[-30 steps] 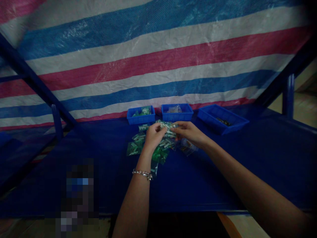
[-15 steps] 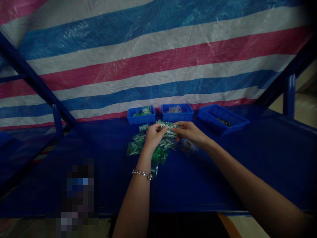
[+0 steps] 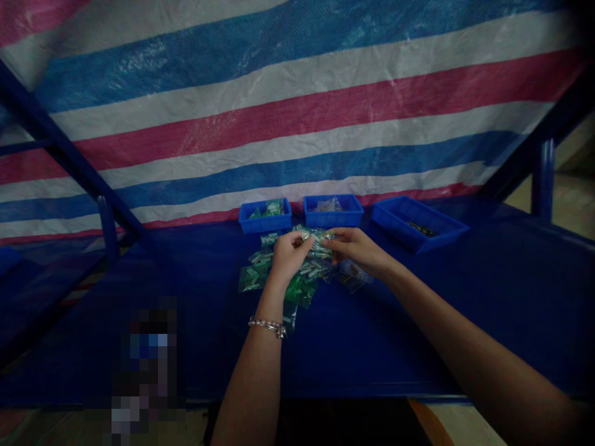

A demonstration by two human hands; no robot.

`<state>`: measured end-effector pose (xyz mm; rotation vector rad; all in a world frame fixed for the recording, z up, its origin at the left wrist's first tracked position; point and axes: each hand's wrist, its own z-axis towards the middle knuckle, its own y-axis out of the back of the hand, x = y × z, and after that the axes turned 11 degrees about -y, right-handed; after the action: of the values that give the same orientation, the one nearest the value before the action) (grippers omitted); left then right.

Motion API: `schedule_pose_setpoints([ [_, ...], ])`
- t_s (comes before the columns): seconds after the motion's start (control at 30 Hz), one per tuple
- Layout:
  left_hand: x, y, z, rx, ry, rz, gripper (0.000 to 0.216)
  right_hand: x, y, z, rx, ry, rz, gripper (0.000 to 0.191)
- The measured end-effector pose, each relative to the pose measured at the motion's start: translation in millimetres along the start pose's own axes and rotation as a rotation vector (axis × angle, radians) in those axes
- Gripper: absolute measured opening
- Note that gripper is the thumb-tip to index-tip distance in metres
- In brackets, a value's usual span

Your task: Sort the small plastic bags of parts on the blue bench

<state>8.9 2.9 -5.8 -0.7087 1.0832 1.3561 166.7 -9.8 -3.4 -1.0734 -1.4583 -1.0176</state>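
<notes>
Your left hand (image 3: pixel 290 255) and right hand (image 3: pixel 356 249) meet at twelve o'clock, fingers nearly closed, pinching a clear plastic packet (image 3: pixel 316 241) above loose packets (image 3: pixel 253 279), with blue plastic bins (image 3: pixel 264 226) just beyond

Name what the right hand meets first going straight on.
First comes the plastic bag at the fingers of the right hand, seemingly touching already; the left hand lies just beyond it, though depth is unclear.

legible text: none | clear plastic packets (image 3: pixel 251 279): any print too small to read | pixelated patch (image 3: pixel 147 365): unreadable
</notes>
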Motion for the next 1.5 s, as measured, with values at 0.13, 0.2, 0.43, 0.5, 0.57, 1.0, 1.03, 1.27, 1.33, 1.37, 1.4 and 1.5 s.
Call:
schedule_pose_setpoints([
  [0.13,-0.8,0.3,-0.1,-0.002,-0.005,0.018,0.017,1.0,-0.8,-1.0,0.007,-0.003,0.003,0.033],
  [0.2,-0.9,0.4,-0.2,-0.007,-0.005,0.017,0.017,1.4,-1.0,-1.6,0.008,-0.003,0.001,0.032],
  [0.43,1.4,0.5,-0.2,-0.008,-0.017,0.014,0.018,2.0,-0.5,-2.2,0.018,-0.011,-0.013,0.033],
  [0.5,2.0,0.4,-0.1,-0.010,-0.025,0.012,0.017,2.5,-0.6,-2.4,0.024,-0.013,-0.019,0.033],
  [0.57,2.3,0.2,0.1,-0.014,-0.029,0.007,0.017,3.2,-1.2,-3.0,0.019,-0.010,-0.026,0.033],
  [1.0,1.9,-0.2,0.8,-0.025,-0.028,0.005,0.015,2.7,-2.3,-3.3,0.020,-0.017,-0.020,0.035],
  [1.03,1.5,-0.4,0.8,-0.024,-0.028,0.002,0.014,3.1,-2.6,-3.6,0.017,-0.019,-0.024,0.035],
  [1.27,-0.1,-0.5,0.1,-0.031,-0.031,-0.002,0.013,4.6,-3.7,-4.3,0.003,-0.022,-0.033,0.033],
  [1.33,-0.2,-0.4,0.0,-0.033,-0.029,-0.003,0.012,4.0,-3.3,-3.8,0.000,-0.021,-0.037,0.031],
  [1.37,-0.3,-0.4,0.0,-0.032,-0.027,-0.003,0.012,3.6,-3.0,-3.4,0.003,-0.019,-0.040,0.031],
  [1.4,-0.5,-0.4,0.0,-0.032,-0.025,-0.003,0.012,3.0,-2.6,-3.0,0.007,-0.016,-0.042,0.030],
  [1.5,-1.5,-0.5,-0.1,-0.033,-0.019,-0.004,0.013,1.2,-1.6,-1.8,0.007,-0.006,-0.049,0.031],
])
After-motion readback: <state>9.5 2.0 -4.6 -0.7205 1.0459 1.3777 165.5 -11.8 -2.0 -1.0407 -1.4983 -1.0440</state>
